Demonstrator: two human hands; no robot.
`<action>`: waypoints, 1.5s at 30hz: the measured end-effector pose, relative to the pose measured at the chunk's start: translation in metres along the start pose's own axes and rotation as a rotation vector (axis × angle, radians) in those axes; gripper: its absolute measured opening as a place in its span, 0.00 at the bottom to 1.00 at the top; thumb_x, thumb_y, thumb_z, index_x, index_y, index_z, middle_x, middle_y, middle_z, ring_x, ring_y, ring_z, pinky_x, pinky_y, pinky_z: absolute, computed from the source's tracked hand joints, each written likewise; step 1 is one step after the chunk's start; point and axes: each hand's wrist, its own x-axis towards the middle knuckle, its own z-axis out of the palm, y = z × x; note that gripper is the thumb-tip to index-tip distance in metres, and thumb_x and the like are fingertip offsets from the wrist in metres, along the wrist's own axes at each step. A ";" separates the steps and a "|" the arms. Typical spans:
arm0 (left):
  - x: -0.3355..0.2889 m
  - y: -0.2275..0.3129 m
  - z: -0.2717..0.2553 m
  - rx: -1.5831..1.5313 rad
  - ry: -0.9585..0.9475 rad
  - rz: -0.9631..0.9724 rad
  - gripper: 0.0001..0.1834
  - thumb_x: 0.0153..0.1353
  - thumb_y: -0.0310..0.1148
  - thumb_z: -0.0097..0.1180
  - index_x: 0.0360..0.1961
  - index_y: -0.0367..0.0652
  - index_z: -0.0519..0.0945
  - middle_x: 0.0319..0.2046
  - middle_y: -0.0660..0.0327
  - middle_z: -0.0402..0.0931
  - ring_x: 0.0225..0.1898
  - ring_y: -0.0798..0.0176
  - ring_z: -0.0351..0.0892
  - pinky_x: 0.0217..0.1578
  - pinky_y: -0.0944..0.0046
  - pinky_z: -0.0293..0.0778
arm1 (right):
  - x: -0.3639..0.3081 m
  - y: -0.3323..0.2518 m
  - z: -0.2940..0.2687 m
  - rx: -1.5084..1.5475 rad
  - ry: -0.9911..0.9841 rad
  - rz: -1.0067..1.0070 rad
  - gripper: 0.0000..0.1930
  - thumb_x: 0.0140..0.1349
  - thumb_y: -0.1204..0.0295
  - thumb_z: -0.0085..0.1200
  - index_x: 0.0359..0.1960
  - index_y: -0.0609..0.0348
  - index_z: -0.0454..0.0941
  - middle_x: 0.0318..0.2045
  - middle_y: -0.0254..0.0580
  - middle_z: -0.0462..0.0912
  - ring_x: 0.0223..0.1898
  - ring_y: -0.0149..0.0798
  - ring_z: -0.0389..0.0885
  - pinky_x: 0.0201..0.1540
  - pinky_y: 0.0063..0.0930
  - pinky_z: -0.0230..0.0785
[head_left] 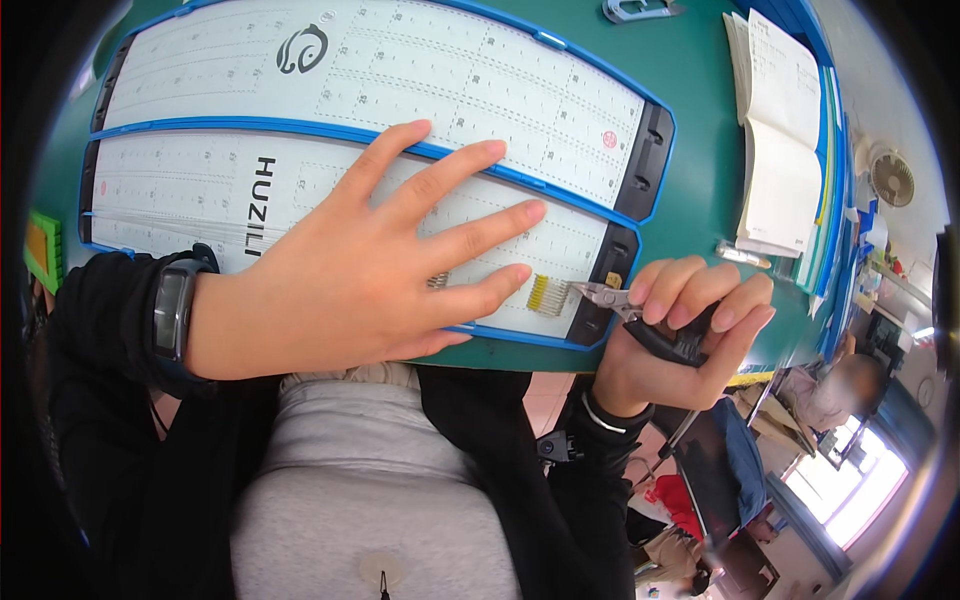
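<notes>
A long two-panel case (560, 120) with white printed panels and blue frames lies unfolded on the green tabletop. My left hand (400, 255) is spread over its near panel, palm down with the fingers apart. My right hand (690, 320) grips a small pair of pliers (603, 294) by its dark handles. The metal jaws point left, close to a row of fine yellow and silver coil-like pieces (547, 296) at the panel's right part; contact cannot be made out. More metal coils show partly under my left fingers. Thin pale strands (170, 228) stretch along the panel's left part.
Thread snips (642, 10) lie at the far edge. An open notebook (785, 140) rests at the right on a stack of folders, with a small clear tube (742, 255) beside it. A green-edged block (42, 255) is at the left. People sit in the room at lower right.
</notes>
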 end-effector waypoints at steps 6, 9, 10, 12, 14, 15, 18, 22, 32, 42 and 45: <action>0.004 0.000 -0.004 0.024 -0.021 0.017 0.30 0.46 0.45 0.67 0.54 0.57 0.79 0.67 0.60 0.63 0.69 0.40 0.55 0.66 0.30 0.48 | 0.006 -0.001 -0.004 0.036 -0.043 -0.022 0.17 0.77 0.58 0.24 0.31 0.54 0.57 0.18 0.40 0.63 0.16 0.39 0.67 0.23 0.34 0.69; 0.005 0.004 -0.005 0.065 -0.013 -0.005 0.30 0.46 0.45 0.66 0.55 0.57 0.79 0.67 0.60 0.63 0.69 0.43 0.55 0.67 0.29 0.44 | 0.007 -0.001 -0.008 -0.019 -0.076 -0.036 0.16 0.76 0.60 0.24 0.32 0.54 0.58 0.19 0.40 0.64 0.16 0.39 0.68 0.23 0.34 0.69; 0.005 0.005 -0.005 0.100 -0.004 0.018 0.30 0.48 0.44 0.65 0.55 0.54 0.78 0.66 0.60 0.65 0.69 0.45 0.57 0.67 0.30 0.46 | 0.007 -0.001 -0.007 -0.017 -0.077 -0.038 0.16 0.76 0.60 0.24 0.32 0.54 0.58 0.19 0.40 0.64 0.16 0.39 0.68 0.23 0.34 0.69; 0.003 0.006 -0.004 0.141 0.009 0.035 0.30 0.49 0.42 0.64 0.56 0.51 0.78 0.64 0.59 0.67 0.68 0.48 0.60 0.67 0.31 0.48 | 0.006 -0.003 -0.004 0.182 0.070 -0.033 0.16 0.76 0.59 0.23 0.34 0.53 0.60 0.20 0.40 0.65 0.18 0.40 0.68 0.23 0.35 0.68; 0.002 0.006 0.001 0.131 0.098 0.174 0.26 0.53 0.38 0.62 0.54 0.43 0.78 0.58 0.58 0.73 0.63 0.53 0.68 0.66 0.37 0.58 | 0.005 -0.004 -0.009 0.187 0.041 -0.032 0.16 0.76 0.58 0.23 0.35 0.52 0.61 0.21 0.40 0.65 0.19 0.40 0.69 0.23 0.36 0.68; 0.002 0.006 0.001 0.110 0.147 0.224 0.21 0.55 0.33 0.58 0.50 0.37 0.79 0.53 0.56 0.78 0.56 0.55 0.76 0.62 0.46 0.67 | 0.004 -0.005 -0.009 0.144 0.051 -0.036 0.16 0.76 0.58 0.24 0.35 0.52 0.61 0.21 0.40 0.65 0.19 0.40 0.69 0.23 0.36 0.68; -0.004 0.005 0.004 0.146 0.139 0.277 0.17 0.58 0.30 0.55 0.48 0.35 0.80 0.50 0.54 0.79 0.53 0.56 0.79 0.61 0.51 0.70 | 0.002 -0.004 -0.006 0.098 0.060 -0.025 0.16 0.75 0.58 0.24 0.34 0.52 0.61 0.21 0.39 0.65 0.18 0.40 0.69 0.23 0.36 0.68; -0.005 0.003 0.005 0.139 0.159 0.294 0.16 0.58 0.28 0.56 0.47 0.34 0.80 0.50 0.53 0.79 0.52 0.56 0.79 0.59 0.56 0.72 | 0.001 -0.004 -0.003 0.080 0.035 -0.027 0.16 0.75 0.59 0.24 0.31 0.52 0.59 0.19 0.39 0.64 0.18 0.41 0.70 0.23 0.36 0.69; -0.005 0.003 0.008 0.112 0.195 0.266 0.15 0.57 0.28 0.57 0.46 0.34 0.80 0.50 0.53 0.79 0.52 0.57 0.79 0.59 0.58 0.73 | 0.001 -0.002 -0.002 0.025 0.015 -0.013 0.16 0.75 0.59 0.25 0.30 0.52 0.59 0.18 0.39 0.64 0.17 0.41 0.70 0.22 0.35 0.69; -0.006 0.004 0.008 0.080 0.170 0.245 0.16 0.56 0.28 0.57 0.46 0.33 0.80 0.50 0.52 0.79 0.52 0.57 0.79 0.59 0.58 0.73 | -0.001 -0.003 0.000 0.003 0.035 -0.042 0.16 0.75 0.60 0.26 0.29 0.52 0.58 0.16 0.37 0.62 0.16 0.36 0.65 0.23 0.34 0.68; -0.006 0.004 0.010 0.090 0.185 0.242 0.16 0.53 0.29 0.56 0.43 0.32 0.81 0.49 0.52 0.79 0.52 0.57 0.79 0.59 0.59 0.72 | -0.002 -0.002 0.000 0.020 0.054 -0.038 0.17 0.75 0.59 0.26 0.29 0.51 0.58 0.16 0.37 0.61 0.15 0.36 0.63 0.23 0.34 0.68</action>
